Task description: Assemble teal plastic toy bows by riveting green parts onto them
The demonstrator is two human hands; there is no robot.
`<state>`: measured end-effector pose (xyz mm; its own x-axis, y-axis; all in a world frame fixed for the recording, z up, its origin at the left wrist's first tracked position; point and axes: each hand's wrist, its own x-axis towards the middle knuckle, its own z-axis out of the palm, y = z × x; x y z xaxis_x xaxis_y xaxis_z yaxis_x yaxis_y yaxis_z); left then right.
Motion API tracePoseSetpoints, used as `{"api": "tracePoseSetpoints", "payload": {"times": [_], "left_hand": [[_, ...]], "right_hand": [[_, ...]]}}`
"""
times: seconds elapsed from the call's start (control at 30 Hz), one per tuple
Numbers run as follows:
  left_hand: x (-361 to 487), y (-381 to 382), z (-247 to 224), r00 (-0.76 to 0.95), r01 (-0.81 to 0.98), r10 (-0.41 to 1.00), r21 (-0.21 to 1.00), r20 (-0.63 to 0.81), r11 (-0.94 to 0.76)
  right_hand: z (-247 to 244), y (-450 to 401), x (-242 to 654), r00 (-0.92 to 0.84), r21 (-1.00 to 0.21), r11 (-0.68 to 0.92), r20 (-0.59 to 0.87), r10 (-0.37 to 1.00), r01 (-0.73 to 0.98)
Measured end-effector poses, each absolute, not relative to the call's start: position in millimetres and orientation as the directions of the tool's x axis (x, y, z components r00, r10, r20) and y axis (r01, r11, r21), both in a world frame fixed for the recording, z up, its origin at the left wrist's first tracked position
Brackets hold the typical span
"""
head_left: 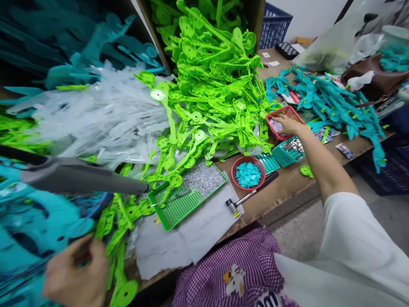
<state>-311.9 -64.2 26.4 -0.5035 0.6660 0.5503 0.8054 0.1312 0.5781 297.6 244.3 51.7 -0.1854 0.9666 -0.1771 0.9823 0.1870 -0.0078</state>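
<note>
My right hand point(286, 125) reaches into a small red basket point(289, 111) holding pale flat pieces. Its thumb and fingers are apart, and no held piece shows between them. At the lower left, my left hand point(78, 275) is curled and slightly blurred, its thumb and forefinger brought together. Whatever it may grip is hidden. It lies beside large teal plastic parts point(35, 221) and bright green strips point(119, 260). A green perforated tray point(174, 211) with small silvery pieces sits between the hands. Near it are a round red basket point(234, 177) of teal pieces and a small hammer point(234, 207).
Bright green plastic parts point(217, 85) are heaped at the back, beside a pile of translucent whitish parts point(105, 115). A grey arm-like tool point(86, 175) juts in from the left. Joined teal parts point(335, 102) lie to the right. A teal tray point(284, 155) holds metal bits.
</note>
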Motion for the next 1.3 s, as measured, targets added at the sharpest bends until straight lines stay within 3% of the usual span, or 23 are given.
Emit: {"api": "tracePoseSetpoints", "payload": {"times": [0.1,0.23,0.43,0.7,0.9,1.03,1.3], "left_hand": [[-278,-86,14,-0.444,0.851,0.717,0.502,0.537,0.151],[-258,-94,2,-0.295,0.860,0.825,0.510,0.483,0.008],[-242,-100,0,-0.161,0.848,0.819,0.501,0.550,-0.170],[-230,-111,-13,-0.250,0.762,0.865,0.640,0.436,-0.103],[-201,-106,-9,-0.375,0.623,0.863,0.782,0.338,-0.035],[-174,-94,4,-0.514,0.480,0.805,0.877,0.295,-0.015],[-124,-30,67,-0.553,0.322,0.679,0.875,0.483,-0.361]], "right_hand": [[49,243,298,-0.178,0.056,0.189,-0.161,0.971,0.980],[47,242,292,-0.161,0.157,0.175,-0.099,0.982,0.972],[52,244,279,-0.155,0.211,0.165,-0.062,0.986,0.964],[50,246,282,0.030,0.122,-0.036,0.054,0.998,0.992],[52,245,279,0.054,0.125,-0.054,0.004,0.999,0.991],[61,240,280,0.083,0.120,-0.090,0.061,0.995,0.989],[73,215,277,0.111,0.009,-0.115,0.187,0.976,0.993]]}}
